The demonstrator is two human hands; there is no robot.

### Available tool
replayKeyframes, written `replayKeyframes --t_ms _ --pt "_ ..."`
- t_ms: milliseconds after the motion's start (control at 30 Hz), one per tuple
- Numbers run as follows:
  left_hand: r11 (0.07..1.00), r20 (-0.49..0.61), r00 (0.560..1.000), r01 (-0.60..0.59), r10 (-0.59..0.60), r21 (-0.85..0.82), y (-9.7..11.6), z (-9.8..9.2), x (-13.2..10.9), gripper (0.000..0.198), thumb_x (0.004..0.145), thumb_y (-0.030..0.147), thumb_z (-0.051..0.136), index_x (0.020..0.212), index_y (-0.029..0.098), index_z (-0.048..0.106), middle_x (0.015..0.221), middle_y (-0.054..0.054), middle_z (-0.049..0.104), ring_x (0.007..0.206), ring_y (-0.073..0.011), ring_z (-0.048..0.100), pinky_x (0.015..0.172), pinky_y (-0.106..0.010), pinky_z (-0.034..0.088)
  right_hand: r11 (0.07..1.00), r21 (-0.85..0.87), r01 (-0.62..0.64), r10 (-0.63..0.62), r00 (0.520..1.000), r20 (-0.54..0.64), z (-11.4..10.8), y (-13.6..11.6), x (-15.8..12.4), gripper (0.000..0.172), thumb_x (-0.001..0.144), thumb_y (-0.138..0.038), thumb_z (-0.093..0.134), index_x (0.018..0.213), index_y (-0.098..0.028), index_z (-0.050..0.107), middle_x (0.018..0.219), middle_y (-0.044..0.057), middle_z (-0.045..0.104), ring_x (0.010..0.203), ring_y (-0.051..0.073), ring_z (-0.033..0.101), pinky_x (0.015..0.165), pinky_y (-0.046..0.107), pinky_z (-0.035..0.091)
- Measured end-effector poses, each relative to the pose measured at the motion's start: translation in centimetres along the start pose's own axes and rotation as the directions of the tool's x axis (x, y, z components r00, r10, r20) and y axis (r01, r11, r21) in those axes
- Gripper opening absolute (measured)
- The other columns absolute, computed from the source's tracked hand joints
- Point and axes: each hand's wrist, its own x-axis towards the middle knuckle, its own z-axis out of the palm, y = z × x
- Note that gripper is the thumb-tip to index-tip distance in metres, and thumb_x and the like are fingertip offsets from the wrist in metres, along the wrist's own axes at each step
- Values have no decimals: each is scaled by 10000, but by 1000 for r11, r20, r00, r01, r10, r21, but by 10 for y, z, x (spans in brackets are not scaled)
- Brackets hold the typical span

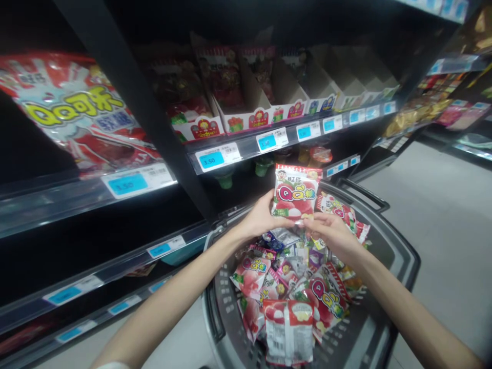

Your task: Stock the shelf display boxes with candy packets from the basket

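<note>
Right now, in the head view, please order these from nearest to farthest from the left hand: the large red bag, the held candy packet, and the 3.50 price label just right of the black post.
1. Candy packet: touching, pinched by the left hand.
2. 3.50 price label: up and left, beside the black post.
3. Large red bag: far upper left, beyond the post.

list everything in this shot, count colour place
held packet: one, red and white, upright above the basket
packets in basket: many, mostly red, pink, white, piled loose
basket: one, grey, before the shelves
display boxes: several, white and red, upper shelf
large bag: one, red, top left
price tags: many, blue and white, shelf edges
shelves: black, left and ahead
floor: pale grey, right
left hand: pinches the held packet's left edge
right hand: grips its bottom edge
</note>
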Motion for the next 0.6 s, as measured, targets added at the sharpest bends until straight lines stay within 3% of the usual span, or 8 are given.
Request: replayKeyframes --t_ms 133,367,600 --pt "999 -1 1000 2 -2 -44 -1 0 0 884 560 210 953 1323 112 518 1272 -178 696 1143 -316 689 1023 -468 536 997 68 -41 40 999 15 1 0 0 300 739 -498 852 845 -221 811 947 67 759 688 101 544 634 259 388" --pt "996 -28 999 38 -40 -79 -1 2 0 879 549 214 961 1310 144 529 1262 -151 698 1120 -300 693 978 -434 558 997 27 78 -77 997 -29 2 -2 1 238 747 -443 850 764 -210 807 821 64 749 644 104 522 594 267 346" --pt "999 -25 999 33 -34 -36 -2 1 0 842 562 232 956 1275 154 515 1245 -144 701 1097 -292 703 969 -438 565 993 -12 121 -121 992 -38 2 -5 -1 224 756 -418 846 726 -200 807 735 57 725 601 92 487 575 263 337"
